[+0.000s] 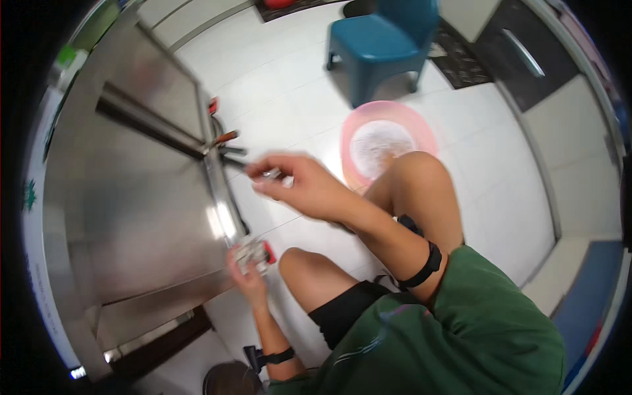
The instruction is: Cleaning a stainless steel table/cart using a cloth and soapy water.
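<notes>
My left hand (249, 279) holds a crumpled grey-white bundle (251, 254), perhaps cloth or paper, beside the lower edge of a stainless-steel cabinet (143, 212). A red piece (269, 252) shows at the bundle's right side. Higher up, my right hand (296, 185) is blurred, its fingers curled around a small whitish, shiny thing (276, 176) that I cannot identify. Near those fingertips, dark handles (233, 150) and an orange-brown handle (227, 137) stick out from the cabinet's edge. Whether the right fingers touch the nearest dark handle is unclear.
Past my knees, a pink plastic basin (429, 129) with whitish, sudsy-looking contents sits on the white tiled floor (276, 98). Behind it stands a blue plastic chair (373, 39). Drawers (528, 54) line the right side. A dark round container (232, 380) is at the bottom.
</notes>
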Motion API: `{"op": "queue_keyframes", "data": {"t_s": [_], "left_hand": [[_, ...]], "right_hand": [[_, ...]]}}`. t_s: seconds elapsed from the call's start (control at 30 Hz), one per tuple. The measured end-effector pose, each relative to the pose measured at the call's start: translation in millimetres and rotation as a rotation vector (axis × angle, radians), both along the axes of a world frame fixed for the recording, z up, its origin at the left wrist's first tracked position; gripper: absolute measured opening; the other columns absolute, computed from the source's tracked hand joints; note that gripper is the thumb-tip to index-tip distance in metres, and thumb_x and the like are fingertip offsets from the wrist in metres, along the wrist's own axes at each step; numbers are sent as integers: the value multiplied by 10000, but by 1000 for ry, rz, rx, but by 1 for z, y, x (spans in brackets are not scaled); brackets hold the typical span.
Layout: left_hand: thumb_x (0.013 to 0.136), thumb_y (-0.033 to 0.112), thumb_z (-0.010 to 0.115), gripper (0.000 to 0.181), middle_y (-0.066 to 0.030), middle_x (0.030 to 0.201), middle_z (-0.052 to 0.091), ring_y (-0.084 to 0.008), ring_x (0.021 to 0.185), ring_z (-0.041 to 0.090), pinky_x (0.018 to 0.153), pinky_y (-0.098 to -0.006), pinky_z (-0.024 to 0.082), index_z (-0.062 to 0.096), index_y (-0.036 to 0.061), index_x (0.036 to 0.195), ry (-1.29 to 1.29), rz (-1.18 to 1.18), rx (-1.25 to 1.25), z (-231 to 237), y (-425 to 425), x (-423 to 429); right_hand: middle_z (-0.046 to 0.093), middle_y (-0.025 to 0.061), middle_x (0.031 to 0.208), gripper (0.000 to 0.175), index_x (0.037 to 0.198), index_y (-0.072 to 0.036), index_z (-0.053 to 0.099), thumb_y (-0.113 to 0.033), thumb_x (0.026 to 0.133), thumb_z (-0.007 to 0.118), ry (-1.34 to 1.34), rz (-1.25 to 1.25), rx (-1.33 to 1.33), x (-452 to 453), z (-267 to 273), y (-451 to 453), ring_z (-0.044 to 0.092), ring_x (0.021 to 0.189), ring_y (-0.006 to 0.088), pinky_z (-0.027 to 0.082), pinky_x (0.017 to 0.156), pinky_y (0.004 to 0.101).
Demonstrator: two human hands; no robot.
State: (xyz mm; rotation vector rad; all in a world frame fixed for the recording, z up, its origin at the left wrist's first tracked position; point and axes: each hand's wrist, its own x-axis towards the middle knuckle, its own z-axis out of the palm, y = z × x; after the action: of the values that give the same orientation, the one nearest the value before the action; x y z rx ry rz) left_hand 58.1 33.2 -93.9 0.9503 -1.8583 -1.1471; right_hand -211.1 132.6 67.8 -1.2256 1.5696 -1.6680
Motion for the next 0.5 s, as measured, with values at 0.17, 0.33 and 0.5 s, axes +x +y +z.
{"op": "queue_keyframes", "data": {"t_s": [0.17,0.33,0.5], "left_hand": [[800,-71,475,484,-165,1218,542,-248,1138,545,999,-378,432,511,-25,1280,-127,-57,-91,77,-9,13],[811,-17,598,469,-199,1202,549,-357,1097,558,999,-428,415,519,-23,1273,-255,-72,-620,123,-16,18],[784,97,713,451,-162,1111,609,-377,1037,570,999,-475,397,566,33,1205,-518,-197,-1010,138,-48,17]], "right_hand": [[715,109,1037,274,1142,-31,662,-229,983,557,-209,-338,-310,-75,144,105,681,835,156,551,746,274],[722,52,857,251,963,-22,708,-247,958,596,357,-672,-202,-142,120,183,660,750,126,503,669,253],[706,182,849,235,894,-23,714,-229,848,612,610,-701,557,-195,-56,276,686,797,342,536,740,415]]}}
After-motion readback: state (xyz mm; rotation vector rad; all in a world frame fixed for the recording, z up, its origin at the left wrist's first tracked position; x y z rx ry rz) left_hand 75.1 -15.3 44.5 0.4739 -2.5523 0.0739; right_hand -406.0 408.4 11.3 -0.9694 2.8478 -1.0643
